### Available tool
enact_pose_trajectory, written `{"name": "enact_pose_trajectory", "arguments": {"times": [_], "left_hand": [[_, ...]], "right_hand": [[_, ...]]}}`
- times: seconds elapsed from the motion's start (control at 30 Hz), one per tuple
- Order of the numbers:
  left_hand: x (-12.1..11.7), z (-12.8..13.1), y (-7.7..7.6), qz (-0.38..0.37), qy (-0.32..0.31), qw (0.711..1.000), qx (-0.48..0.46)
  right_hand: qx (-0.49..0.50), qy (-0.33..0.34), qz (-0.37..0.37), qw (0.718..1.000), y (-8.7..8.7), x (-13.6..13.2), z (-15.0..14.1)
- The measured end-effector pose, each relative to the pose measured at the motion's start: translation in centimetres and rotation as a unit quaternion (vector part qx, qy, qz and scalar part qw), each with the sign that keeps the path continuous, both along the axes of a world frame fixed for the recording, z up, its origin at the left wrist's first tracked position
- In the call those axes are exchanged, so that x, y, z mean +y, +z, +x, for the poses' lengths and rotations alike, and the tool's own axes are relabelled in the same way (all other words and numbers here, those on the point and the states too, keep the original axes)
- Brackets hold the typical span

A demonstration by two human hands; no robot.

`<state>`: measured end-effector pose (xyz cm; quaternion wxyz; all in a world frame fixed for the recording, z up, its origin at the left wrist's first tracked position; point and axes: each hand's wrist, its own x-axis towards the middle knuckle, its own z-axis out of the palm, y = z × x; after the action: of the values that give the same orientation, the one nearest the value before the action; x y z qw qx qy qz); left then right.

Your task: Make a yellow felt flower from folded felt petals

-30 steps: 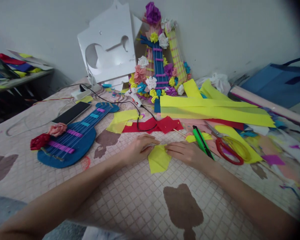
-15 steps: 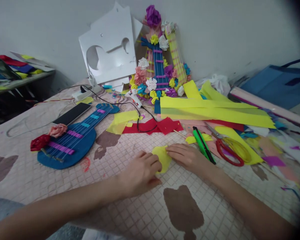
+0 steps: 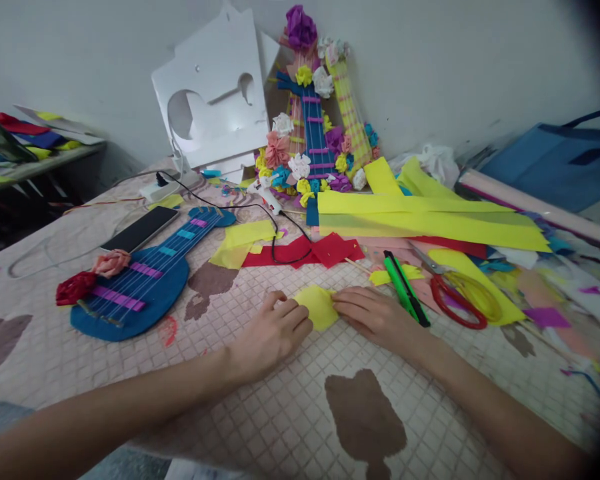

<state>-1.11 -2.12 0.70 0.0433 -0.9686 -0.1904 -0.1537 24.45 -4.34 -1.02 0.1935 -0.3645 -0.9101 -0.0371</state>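
A small rounded piece of yellow crepe paper (image 3: 318, 308) lies on the quilted cloth between my two hands. My left hand (image 3: 279, 331) has its fingers curled at the paper's left edge; the fingertips are partly hidden. On the other side, the fingers of my right hand (image 3: 375, 316) are close together and hold the paper's right edge against the cloth. Just beyond my right hand lies a green utility knife (image 3: 404, 288), and right of it are scissors with red and yellow handles (image 3: 459, 303).
A blue paper-covered guitar (image 3: 153, 283) and a phone (image 3: 140, 229) lie at left. Behind are a glue gun (image 3: 265, 195) with its black cord, red paper (image 3: 335, 249) and long yellow strips (image 3: 430, 220). Flower-covered guitars (image 3: 315, 133) lean near white foam board (image 3: 215, 100).
My left hand has shifted slightly left and up along the yellow paper, which now looks wider and more spread. My right hand has stayed nearly in place. The view has moved slightly.
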Motion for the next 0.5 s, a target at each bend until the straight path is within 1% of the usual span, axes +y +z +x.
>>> {"name": "enact_pose_trajectory", "arguments": {"times": [0.17, 0.23, 0.37, 0.5], "left_hand": [[0.5, -0.7, 0.1, -0.071, 0.027, 0.995, -0.059], [0.7, -0.9, 0.1, -0.085, 0.023, 0.993, -0.072], [1.1, -1.3, -0.2, -0.094, 0.012, 0.993, -0.068], [0.9, -1.3, -0.5, -0.127, 0.035, 0.989, -0.069]], "right_hand": [[0.053, -0.034, -0.02, 0.998, 0.0, -0.4, -0.8], [0.049, -0.032, -0.014, 0.998, 0.0, -0.4, -1.0], [0.017, -0.019, 0.018, 1.0, -0.2, -0.4, -1.4], [-0.004, -0.023, 0.015, 1.0, 0.0, -1.0, -1.7]]}}
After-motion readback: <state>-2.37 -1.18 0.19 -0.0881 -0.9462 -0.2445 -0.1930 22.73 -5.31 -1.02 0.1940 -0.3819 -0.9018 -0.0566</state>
